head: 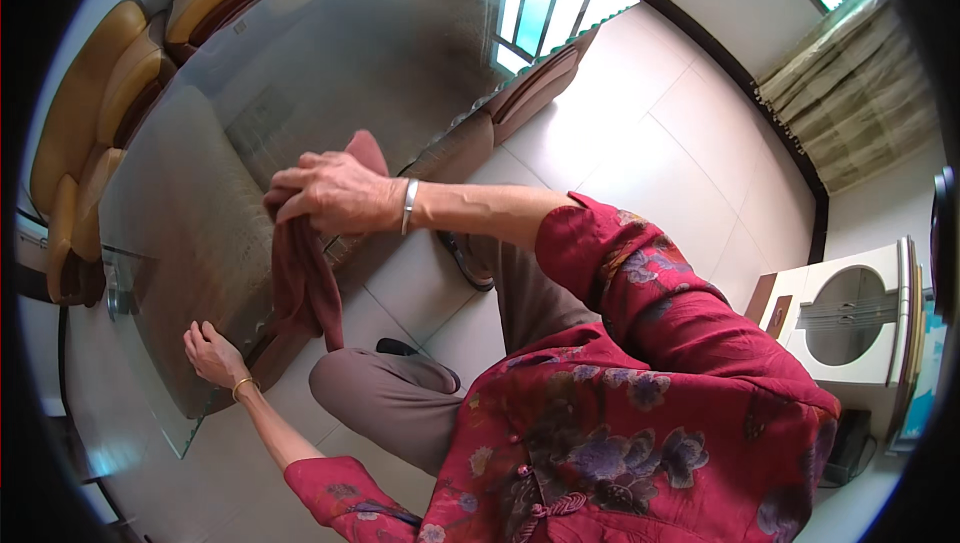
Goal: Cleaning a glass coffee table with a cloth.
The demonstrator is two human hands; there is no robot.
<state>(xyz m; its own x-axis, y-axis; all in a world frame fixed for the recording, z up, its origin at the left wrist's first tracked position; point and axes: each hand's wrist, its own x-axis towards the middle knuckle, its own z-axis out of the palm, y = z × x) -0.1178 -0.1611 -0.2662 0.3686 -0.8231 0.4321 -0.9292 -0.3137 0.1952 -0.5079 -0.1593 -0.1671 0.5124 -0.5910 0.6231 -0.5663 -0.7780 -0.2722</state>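
Observation:
My right hand (330, 194), with a silver bangle (409, 205) on its wrist, grips a reddish-brown cloth (304, 280). The cloth bunches under the fingers on the glass tabletop (360, 40), and its loose end hangs over the near edge. My left hand (214, 354) rests by the glass near its left corner, holding nothing, fingers a little apart. A gold-coloured bangle (244, 389) circles that wrist. Through the glass shows a brown, leather-like table base (217, 190). The glass edge is scalloped and greenish.
Tan leather sofa seats (90, 107) line the far left side. Pale floor tiles (667, 130) run along the right. At the right stand a white cabinet with a round window (844, 318) and a checked curtain (855, 85). My bent knee (375, 393) is close to the table edge.

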